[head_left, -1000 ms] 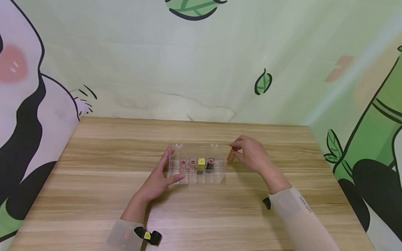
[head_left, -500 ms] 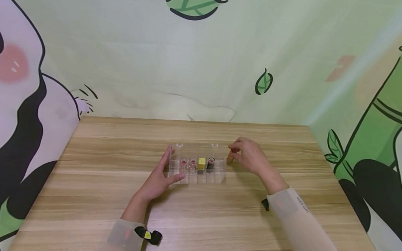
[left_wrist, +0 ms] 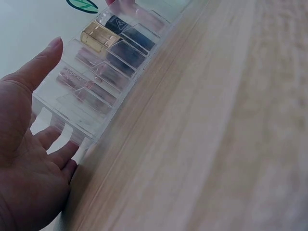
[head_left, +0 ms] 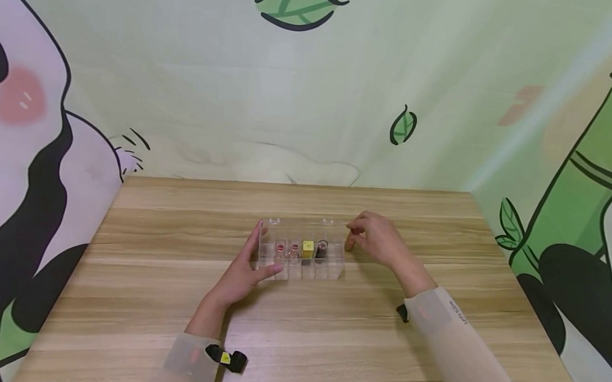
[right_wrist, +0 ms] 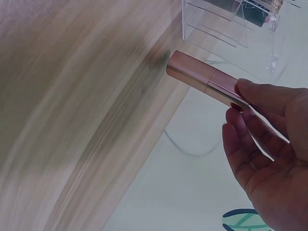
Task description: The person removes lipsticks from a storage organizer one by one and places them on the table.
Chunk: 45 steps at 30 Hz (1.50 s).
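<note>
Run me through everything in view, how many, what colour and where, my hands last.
Clear box: one, transparent, mid-table
Red-topped tubes: two, pinkish, in the box
Yellow-topped tube: one, gold, right of those
Dark tube: one, blackish, next along
Loose tube: one, rose-gold, outside the box, right
Table: one, wood-toned, underneath
Backdrop: one, pale green, behind
Cartoon figures: two, black-and-white, left and right edges
Printed leaves: several, green, on the backdrop
Bamboo: one, green, right
Wrist devices: two, black, one per wrist
Sleeves: two, whitish, forearms
Left hand: one, gripping the box's left end
Right hand: one, pinching the loose tube
</note>
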### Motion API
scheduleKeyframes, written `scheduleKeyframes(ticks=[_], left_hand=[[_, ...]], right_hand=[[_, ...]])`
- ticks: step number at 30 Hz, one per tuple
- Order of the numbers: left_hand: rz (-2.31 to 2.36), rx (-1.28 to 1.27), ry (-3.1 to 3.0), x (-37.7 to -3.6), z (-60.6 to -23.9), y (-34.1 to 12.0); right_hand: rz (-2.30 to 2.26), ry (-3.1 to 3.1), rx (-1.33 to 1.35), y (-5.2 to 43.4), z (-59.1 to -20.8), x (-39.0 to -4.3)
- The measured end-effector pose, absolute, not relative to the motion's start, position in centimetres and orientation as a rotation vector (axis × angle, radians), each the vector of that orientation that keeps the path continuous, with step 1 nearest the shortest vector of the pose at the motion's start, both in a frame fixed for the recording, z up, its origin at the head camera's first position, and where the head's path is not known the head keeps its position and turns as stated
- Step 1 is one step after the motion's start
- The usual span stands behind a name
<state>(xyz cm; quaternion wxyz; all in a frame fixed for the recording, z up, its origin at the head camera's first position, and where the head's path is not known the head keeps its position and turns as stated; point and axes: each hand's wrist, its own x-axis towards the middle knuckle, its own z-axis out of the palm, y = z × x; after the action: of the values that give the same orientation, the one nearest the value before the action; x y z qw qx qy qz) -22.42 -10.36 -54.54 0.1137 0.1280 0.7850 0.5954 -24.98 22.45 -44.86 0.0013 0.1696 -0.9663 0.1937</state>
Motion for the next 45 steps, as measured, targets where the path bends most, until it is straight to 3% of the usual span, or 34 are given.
scheduleKeyframes(ticks=[45], left_hand=[[1.727,0.389,2.329,-22.42,-54.64,-10.38]], right_hand=[[0.568,-2.990,0.529,22.67,-44.80,-24.74]])
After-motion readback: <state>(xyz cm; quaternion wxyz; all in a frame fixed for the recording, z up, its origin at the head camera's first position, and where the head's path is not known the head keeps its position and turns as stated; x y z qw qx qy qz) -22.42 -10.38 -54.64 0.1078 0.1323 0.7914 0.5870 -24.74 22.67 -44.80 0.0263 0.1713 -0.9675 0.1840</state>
